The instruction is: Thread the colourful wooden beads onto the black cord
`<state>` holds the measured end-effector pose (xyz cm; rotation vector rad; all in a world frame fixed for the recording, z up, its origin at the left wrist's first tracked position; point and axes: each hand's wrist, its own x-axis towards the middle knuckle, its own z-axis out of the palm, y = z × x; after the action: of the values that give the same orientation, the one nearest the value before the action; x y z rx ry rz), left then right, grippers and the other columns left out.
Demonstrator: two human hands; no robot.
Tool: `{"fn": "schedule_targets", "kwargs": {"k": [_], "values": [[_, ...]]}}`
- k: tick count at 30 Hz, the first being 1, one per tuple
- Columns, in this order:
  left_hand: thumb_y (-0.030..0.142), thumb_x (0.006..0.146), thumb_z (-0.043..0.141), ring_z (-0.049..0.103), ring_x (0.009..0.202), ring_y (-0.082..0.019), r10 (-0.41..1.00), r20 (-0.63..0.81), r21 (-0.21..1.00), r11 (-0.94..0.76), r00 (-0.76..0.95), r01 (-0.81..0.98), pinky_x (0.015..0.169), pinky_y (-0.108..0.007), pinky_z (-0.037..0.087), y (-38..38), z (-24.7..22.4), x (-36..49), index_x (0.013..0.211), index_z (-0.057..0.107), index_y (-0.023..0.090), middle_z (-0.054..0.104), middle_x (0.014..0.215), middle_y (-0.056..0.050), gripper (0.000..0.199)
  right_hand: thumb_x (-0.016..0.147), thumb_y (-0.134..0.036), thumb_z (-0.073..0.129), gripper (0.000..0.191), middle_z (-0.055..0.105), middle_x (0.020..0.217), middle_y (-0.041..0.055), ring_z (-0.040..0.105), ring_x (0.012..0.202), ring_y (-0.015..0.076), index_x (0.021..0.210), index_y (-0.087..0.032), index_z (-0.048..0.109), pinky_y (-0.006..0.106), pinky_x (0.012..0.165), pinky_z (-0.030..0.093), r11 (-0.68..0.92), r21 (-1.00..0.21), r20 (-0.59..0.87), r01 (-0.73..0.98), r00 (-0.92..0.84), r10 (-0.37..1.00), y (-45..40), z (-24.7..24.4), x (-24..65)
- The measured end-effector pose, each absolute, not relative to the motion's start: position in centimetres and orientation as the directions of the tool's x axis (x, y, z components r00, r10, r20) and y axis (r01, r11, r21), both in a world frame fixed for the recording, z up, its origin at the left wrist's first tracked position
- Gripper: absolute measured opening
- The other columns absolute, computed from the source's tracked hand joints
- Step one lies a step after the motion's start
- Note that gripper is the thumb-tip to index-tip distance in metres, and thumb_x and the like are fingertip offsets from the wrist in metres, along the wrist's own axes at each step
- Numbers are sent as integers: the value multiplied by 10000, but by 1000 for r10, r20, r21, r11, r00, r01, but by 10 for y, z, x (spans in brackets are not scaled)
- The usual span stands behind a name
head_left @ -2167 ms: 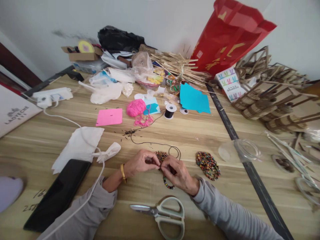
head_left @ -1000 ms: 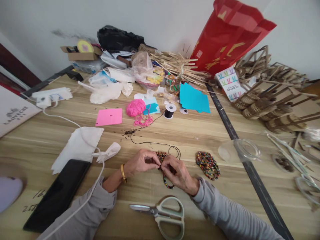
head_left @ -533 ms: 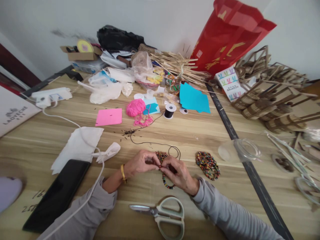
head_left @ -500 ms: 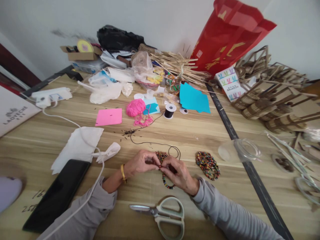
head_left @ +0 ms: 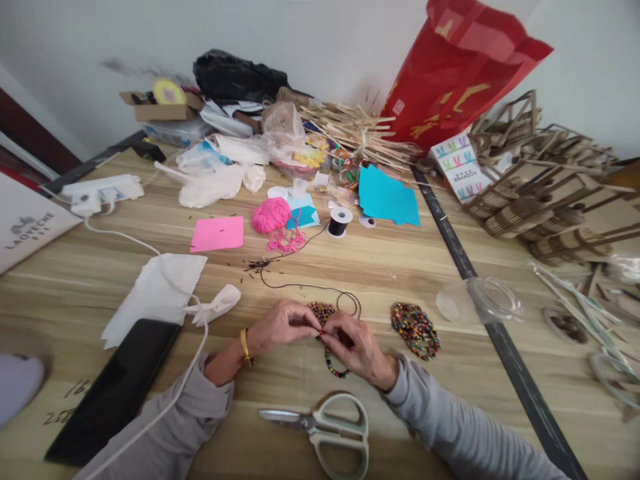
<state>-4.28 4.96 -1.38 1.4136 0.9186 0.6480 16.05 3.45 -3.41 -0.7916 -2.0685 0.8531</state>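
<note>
My left hand [head_left: 286, 328] and my right hand [head_left: 357, 343] meet at the fingertips, both pinching the bead string [head_left: 336, 369], whose multicoloured beads lie partly behind and below my fingers. A black cord [head_left: 305, 287] runs in a curve from behind my hands to a white spool [head_left: 341, 222] of black cord. To the right lies a coiled heap of bead strings [head_left: 416, 330]. Scissors [head_left: 320, 427] with pale handles rest below my hands, blades pointing left. Short black bits [head_left: 257, 266] are scattered beyond my left hand.
A black phone-like slab [head_left: 115, 390], white tissue [head_left: 155, 293] and white cable are at the left. Pink paper [head_left: 217, 234], pink yarn [head_left: 271, 215] and blue sheets [head_left: 389, 195] lie farther back. Woven baskets [head_left: 540, 207] and a red bag [head_left: 460, 73] stand at the right.
The beads just behind my fingertips have shifted slightly to the left. Both hands keep nearly the same place and pinch.
</note>
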Motion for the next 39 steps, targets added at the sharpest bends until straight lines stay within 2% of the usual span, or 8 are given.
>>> {"fn": "schedule_targets", "kwargs": {"k": [3,8,12,18,23,30,39], "values": [[254,733,680,617,663,-138,838,-121,987,44,532,156,636,-220,477,51,-17,-44,777,722,112,719,736,-53,154,888,-192,550,15,561,731,13,517,624,113,900,-184,544,214,568,416,587,-771,403,246,-526,749,34,-33,160],[228,756,685,627,723,-146,829,19,979,-128,558,157,710,-237,480,53,-13,-44,763,737,139,713,763,-55,104,868,-207,590,132,545,755,15,497,628,117,988,-186,538,222,570,418,583,-783,406,217,-532,743,34,-28,160],[230,767,685,605,701,-143,808,91,969,-207,582,136,690,-240,465,54,-11,-43,742,740,140,683,718,-51,108,882,-204,578,141,532,709,-8,484,580,98,1011,-184,527,202,539,408,546,-816,373,187,-552,746,34,-30,160],[248,778,683,583,690,-135,816,101,968,-212,570,132,680,-238,449,52,-10,-43,732,737,143,660,707,-43,127,872,-186,561,126,569,738,5,492,568,87,990,-182,516,189,515,408,557,-811,384,182,-553,739,32,-31,160],[254,771,695,590,706,-139,824,117,975,-203,554,95,709,-248,453,52,-11,-43,737,737,154,663,720,-38,114,858,-208,589,168,506,643,-38,435,499,70,1004,-178,511,170,456,361,492,-845,305,210,-567,765,31,-30,160],[240,773,689,590,691,-138,831,132,969,-222,541,105,696,-252,454,53,-12,-42,731,727,142,666,712,-45,113,881,-202,553,88,550,656,-21,479,526,81,960,-176,525,178,481,381,447,-866,269,223,-546,794,33,-31,159],[251,783,657,595,710,-151,856,106,961,-220,505,171,704,-268,463,53,-8,-44,713,688,125,668,728,-54,147,899,-209,530,62,585,672,16,517,600,115,878,-165,568,220,564,421,516,-819,320,249,-549,772,35,-30,160]]}}
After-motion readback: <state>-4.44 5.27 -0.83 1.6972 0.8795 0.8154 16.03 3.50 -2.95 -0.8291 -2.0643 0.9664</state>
